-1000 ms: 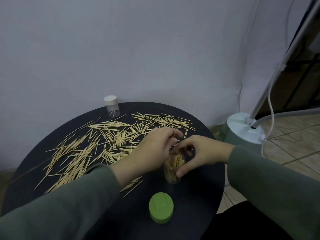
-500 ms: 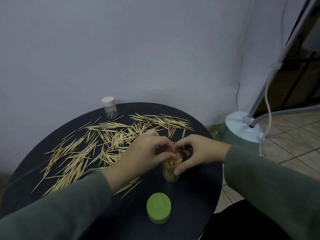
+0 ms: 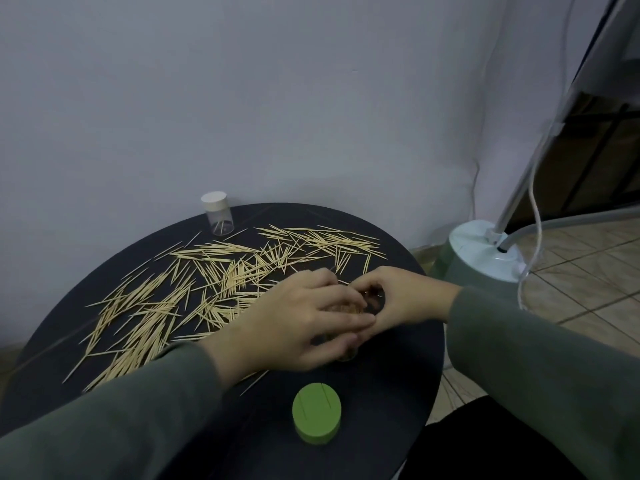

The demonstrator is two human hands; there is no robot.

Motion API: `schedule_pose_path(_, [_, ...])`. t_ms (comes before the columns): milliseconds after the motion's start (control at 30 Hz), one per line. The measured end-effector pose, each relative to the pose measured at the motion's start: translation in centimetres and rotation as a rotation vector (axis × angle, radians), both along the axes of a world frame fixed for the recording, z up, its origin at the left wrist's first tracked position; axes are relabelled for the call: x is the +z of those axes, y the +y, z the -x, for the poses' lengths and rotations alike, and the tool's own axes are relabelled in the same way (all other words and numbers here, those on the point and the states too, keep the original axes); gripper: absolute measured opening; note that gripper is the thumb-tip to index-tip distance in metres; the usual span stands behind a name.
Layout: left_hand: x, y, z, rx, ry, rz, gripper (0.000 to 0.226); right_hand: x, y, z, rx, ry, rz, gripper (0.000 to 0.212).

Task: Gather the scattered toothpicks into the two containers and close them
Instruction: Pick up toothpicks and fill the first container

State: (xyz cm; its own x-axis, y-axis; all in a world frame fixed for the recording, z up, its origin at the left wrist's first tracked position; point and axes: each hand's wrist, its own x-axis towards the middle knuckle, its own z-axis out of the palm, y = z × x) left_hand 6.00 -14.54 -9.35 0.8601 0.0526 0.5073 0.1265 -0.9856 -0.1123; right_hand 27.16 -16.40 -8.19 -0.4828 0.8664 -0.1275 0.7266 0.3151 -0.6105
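Observation:
Several toothpicks lie scattered over the left and far part of the round black table. An open clear toothpick container stands near the table's right side, almost fully hidden by both hands. My left hand lies over its front with fingers curled round it. My right hand holds it from the right and back. Its green lid lies flat near the front edge. A second clear container with a white cap stands at the far edge with a few toothpicks inside.
A pale green appliance base with a pole and white cable stands on the tiled floor right of the table. A plain wall is close behind the table. The table's front right edge is near my lap.
My left hand has come down from above the container's mouth and now wraps its front, hiding the toothpicks inside. The right hand stays on the container.

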Motion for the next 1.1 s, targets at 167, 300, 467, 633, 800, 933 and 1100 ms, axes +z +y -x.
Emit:
schedule_pose_path(167, [-0.4,1.4,0.9,0.069,0.011,-0.099,0.031,-0.3,0.0,-0.1,-0.046,-0.012,0.024,0.044])
schedule_pose_path(300, [-0.9,2.1,1.4,0.096,-0.008,-0.008,0.031,0.0,0.0,-0.2,-0.065,-0.032,0.046,0.047])
schedule_pose_path(467, [-1.2,2.0,1.5,0.152,-0.100,0.212,0.041,0.0,0.1,-0.4,-0.031,-0.139,0.070,0.061])
schedule_pose_path(633, [-0.3,2.5,0.4,0.366,-0.232,0.471,0.046,-0.1,0.8,-0.9,-0.102,-0.274,0.017,0.050])
schedule_pose_path(800, [-0.1,5.8,-2.2,0.724,-0.028,0.519,0.039,-0.8,4.9,-0.9,-0.403,-0.406,-0.286,0.039])
schedule_pose_path(933, [-0.4,10.0,-4.7,0.863,0.180,0.457,0.049,-1.2,9.4,-1.3,-0.561,-0.575,-0.283,0.042])
schedule_pose_path(1100, [-0.5,14.9,-8.2,0.871,0.283,0.407,0.055,-2.5,12.8,-1.8,-0.595,-0.692,-0.214,0.046])
